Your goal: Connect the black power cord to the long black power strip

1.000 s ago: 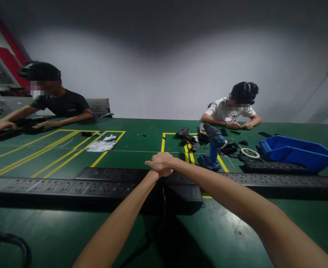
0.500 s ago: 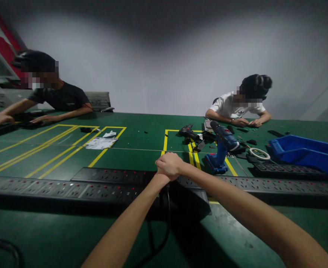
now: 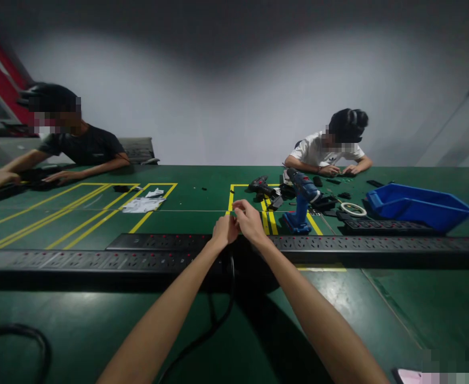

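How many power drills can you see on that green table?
2: a blue drill standing upright left of the blue bin, and a dark drill lying farther back, further left. More could be hidden.

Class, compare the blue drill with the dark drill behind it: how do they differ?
Pose: the blue drill stands upright on its base, while the dark drill lies on the table.
Colour: the blue drill is mostly blue, the dark drill mostly black.
Place: the blue drill is nearer the camera than the dark drill.
Shared: both are pistol-shaped and unheld.
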Demonstrator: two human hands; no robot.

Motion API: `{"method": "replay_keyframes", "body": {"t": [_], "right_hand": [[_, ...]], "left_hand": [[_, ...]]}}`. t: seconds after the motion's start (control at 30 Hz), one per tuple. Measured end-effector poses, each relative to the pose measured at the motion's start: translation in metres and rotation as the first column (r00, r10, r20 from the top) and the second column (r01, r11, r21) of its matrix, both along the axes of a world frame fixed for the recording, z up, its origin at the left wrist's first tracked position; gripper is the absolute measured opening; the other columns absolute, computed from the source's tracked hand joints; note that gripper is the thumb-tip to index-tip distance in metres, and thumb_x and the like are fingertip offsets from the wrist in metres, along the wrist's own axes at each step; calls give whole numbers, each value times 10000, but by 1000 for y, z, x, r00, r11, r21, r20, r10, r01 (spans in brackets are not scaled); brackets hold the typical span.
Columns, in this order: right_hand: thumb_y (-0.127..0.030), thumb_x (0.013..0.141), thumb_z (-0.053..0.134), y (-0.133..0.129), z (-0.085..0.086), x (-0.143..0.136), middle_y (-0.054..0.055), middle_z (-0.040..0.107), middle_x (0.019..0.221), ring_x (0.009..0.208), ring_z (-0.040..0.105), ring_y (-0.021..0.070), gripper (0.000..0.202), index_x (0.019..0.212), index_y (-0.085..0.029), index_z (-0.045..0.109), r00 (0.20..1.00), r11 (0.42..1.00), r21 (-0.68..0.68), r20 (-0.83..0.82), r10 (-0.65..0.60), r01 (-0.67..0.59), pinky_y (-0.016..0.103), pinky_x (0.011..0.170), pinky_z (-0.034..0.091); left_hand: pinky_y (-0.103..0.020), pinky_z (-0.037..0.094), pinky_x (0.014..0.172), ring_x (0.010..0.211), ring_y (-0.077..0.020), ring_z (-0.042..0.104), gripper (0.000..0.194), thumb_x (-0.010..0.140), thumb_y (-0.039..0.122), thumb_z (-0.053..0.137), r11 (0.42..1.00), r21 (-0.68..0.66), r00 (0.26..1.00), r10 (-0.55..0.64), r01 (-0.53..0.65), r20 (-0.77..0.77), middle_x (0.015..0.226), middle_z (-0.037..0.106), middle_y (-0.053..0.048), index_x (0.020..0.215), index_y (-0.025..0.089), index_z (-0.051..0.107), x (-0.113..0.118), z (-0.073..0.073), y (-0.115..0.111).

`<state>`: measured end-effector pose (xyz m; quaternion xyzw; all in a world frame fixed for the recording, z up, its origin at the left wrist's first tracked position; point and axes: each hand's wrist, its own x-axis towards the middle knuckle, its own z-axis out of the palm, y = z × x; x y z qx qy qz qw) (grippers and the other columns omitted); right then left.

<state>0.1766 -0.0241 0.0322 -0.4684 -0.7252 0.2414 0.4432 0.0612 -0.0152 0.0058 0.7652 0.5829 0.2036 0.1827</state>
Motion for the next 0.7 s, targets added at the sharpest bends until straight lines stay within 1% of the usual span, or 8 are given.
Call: {"method": "replay_keyframes", "body": {"t": [0.03,0.07,0.17,0.27,0.33,0.47,0.6,0.7], "right_hand": [[-197,882,347,-3,-7,8,50,643,1120,1038,579,133,323,1125,-184,560,998,999,-9,-40,-47,47,241,904,417],[-169,860,350,-8,-14,17,51,649,1094,1023,587,130,331,1119,-180,556,995,997,-17,-65,-71,70,242,903,422],[-116,795,390,-25,-32,40,45,666,1025,969,604,127,325,1052,-171,581,996,998,-28,-65,-57,55,244,887,432],[-175,807,464,-44,-38,47,42,675,1015,948,607,139,244,991,-174,625,1000,999,-33,9,-14,14,249,859,437],[-275,846,496,-53,-36,42,44,683,1002,930,610,153,224,975,-182,654,997,998,-52,76,-31,35,258,839,438],[-417,874,512,-58,-22,24,54,699,1000,919,620,183,301,973,-207,703,966,985,-132,246,-80,115,268,794,434],[-501,832,576,-54,-9,16,59,711,972,906,630,197,339,953,-226,735,928,978,-179,370,-31,104,259,753,431],[-561,794,613,-50,-6,17,65,713,957,901,630,203,387,939,-227,744,928,976,-203,372,2,79,255,742,432]], "left_hand": [[-355,448,828,999,-311,627,435,923,415,380,997,-15,997,71,-70,20,933,706,-170,937,133,711,-9,-1,-3],[-338,454,829,972,-283,642,468,932,442,349,995,-31,994,95,-94,54,931,717,-143,918,156,720,-18,-2,-8],[-287,454,892,1000,-221,640,398,881,460,469,1000,-5,985,-17,18,170,1075,714,-77,1068,191,696,-46,-5,-25],[-282,441,954,1073,-215,617,452,830,506,545,987,-34,961,-142,154,239,1156,689,-64,1114,183,682,-64,-5,-42],[-292,447,958,1082,-219,615,496,811,542,556,981,-54,949,-165,186,270,1163,686,-68,1118,173,682,-67,-2,-50],[-308,456,954,1083,-224,618,506,821,544,530,969,-70,942,-211,236,263,1159,690,-61,1121,166,685,-64,7,-56],[-340,419,1008,1128,-236,596,435,839,469,516,973,-21,958,-222,230,179,1189,678,-50,1131,198,691,-66,10,-60],[-338,422,1003,1114,-234,603,385,839,428,521,979,30,962,-205,203,179,1166,690,-42,1101,219,709,-68,6,-61]]}}
